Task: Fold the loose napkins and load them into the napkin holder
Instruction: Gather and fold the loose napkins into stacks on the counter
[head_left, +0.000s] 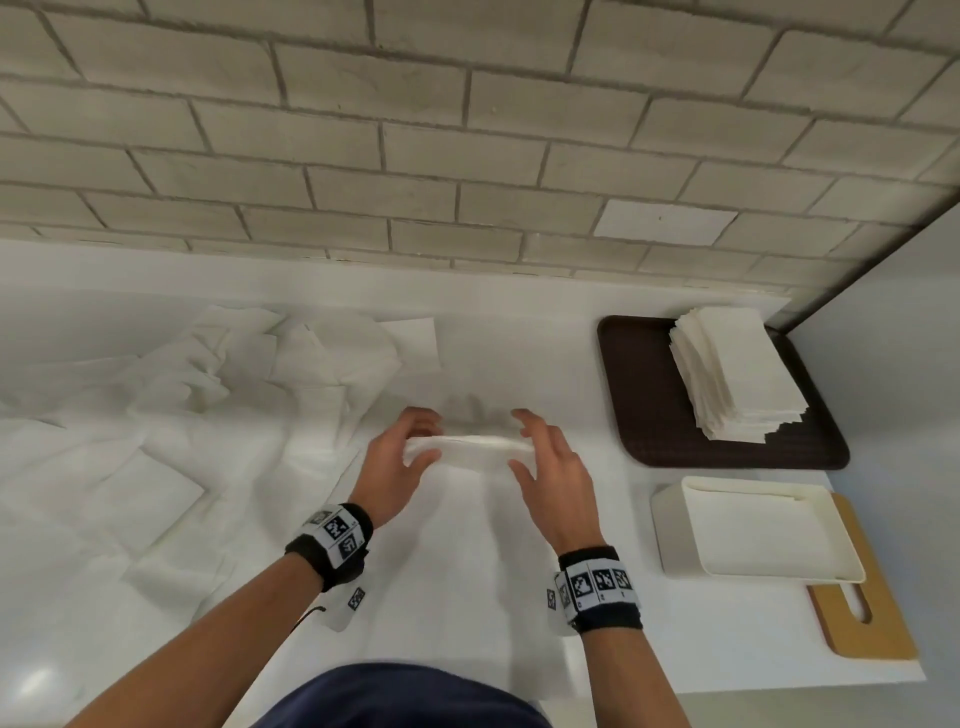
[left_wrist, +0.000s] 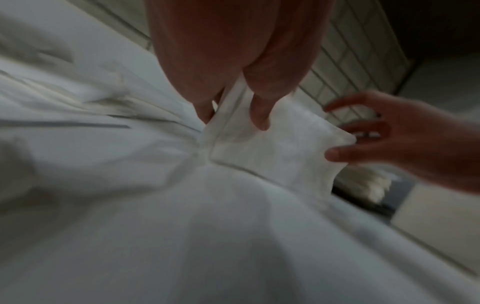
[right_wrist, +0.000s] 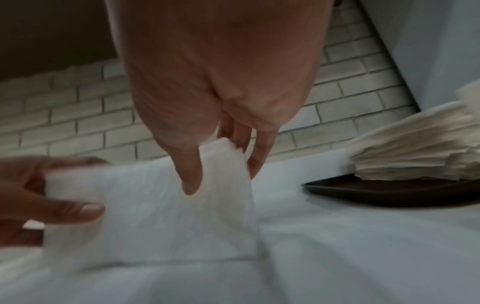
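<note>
A white napkin (head_left: 467, 449) is lifted off the counter between both hands, its far edge raised and its lower part lying flat toward me. My left hand (head_left: 410, 447) pinches its left end (left_wrist: 233, 115) between thumb and fingers. My right hand (head_left: 530, 447) pinches the right end (right_wrist: 223, 162) the same way. The cream napkin holder (head_left: 753, 530) lies at the right, near the front edge, and looks empty. A stack of folded napkins (head_left: 737, 371) sits on a dark brown tray (head_left: 639, 395) behind it.
Several loose, crumpled white napkins (head_left: 218, 374) cover the left half of the white counter (head_left: 519, 332). A wooden board (head_left: 862, 618) lies under the holder. A brick wall (head_left: 415, 156) runs along the back; a white side panel (head_left: 893, 338) closes the right.
</note>
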